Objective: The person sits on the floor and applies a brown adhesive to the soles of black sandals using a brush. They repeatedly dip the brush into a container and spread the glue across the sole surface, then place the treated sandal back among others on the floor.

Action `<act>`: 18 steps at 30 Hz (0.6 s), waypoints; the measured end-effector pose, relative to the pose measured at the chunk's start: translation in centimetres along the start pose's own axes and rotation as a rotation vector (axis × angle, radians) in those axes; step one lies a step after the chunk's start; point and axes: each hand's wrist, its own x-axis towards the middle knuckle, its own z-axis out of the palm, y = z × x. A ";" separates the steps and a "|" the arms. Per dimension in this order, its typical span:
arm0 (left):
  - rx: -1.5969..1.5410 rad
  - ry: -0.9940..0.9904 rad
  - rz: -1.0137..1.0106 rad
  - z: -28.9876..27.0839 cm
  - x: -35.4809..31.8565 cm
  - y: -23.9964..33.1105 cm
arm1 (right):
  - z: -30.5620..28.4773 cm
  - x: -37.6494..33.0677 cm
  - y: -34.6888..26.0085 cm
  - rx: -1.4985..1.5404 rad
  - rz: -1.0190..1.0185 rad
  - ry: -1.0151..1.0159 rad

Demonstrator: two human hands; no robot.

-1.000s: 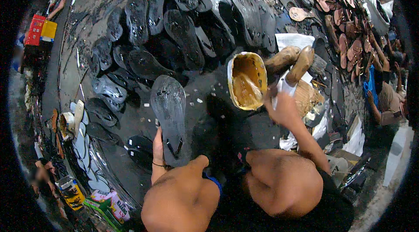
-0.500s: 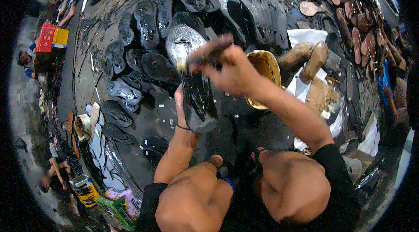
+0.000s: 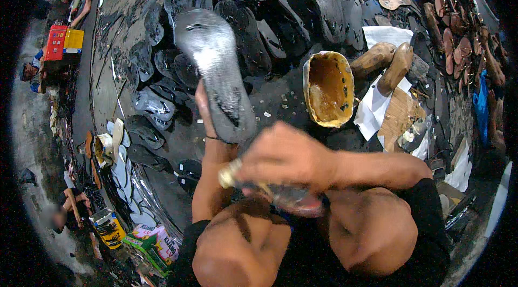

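A dark sandal sole (image 3: 217, 65) lies tilted in my left hand (image 3: 202, 107), its surface wet and shiny from toe to mid-length. That hand grips it from below; most of its fingers are hidden under the sole. Closer to my knees, my right hand (image 3: 291, 157) is closed round a dark-handled brush (image 3: 229, 174) with a pale yellowish tip, blurred by motion and apart from the sole. Beyond both hands, many dark soles (image 3: 324, 6) are laid out overlapping on the floor, several of them glossy. An oval yellow tub (image 3: 352, 92) holding amber glue-like liquid stands to the right.
Two brown shoe lasts (image 3: 396, 68) rest beside white paper (image 3: 372, 111) and torn cardboard (image 3: 400, 114). Pinkish-tan sandals (image 3: 448, 49) are heaped at the far right. Grey-white soles (image 3: 121, 168) and a yellow-black can (image 3: 107, 227) stand left. Other people sit along the left edge.
My right hand with the brush has come off the sole and dropped toward my knees. The sole has shifted slightly up and left, and more of its face now shows.
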 end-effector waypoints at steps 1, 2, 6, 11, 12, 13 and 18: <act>0.225 0.027 0.036 0.7 -0.3 -0.7 | -1.3 1.9 1.5 -0.180 -0.060 0.052; 0.329 0.060 0.017 1.6 -0.9 -1.0 | -1.7 4.0 3.6 -0.209 -0.026 0.108; 0.054 0.187 -0.296 5.5 -1.2 0.6 | -0.5 2.9 2.8 -0.215 -0.078 0.145; 0.539 -0.006 0.106 6.1 -2.5 -0.7 | -2.2 2.9 1.3 -0.274 -0.130 0.111; 0.616 0.008 0.126 4.8 -2.9 -1.6 | -2.8 4.3 4.1 -0.272 -0.120 0.131; 0.705 -0.003 0.116 4.2 -2.4 -1.4 | -3.1 5.3 5.8 -0.286 -0.108 0.155; 0.006 0.123 -0.229 4.4 -0.3 1.6 | 0.5 0.0 -0.4 -0.059 -0.152 -0.010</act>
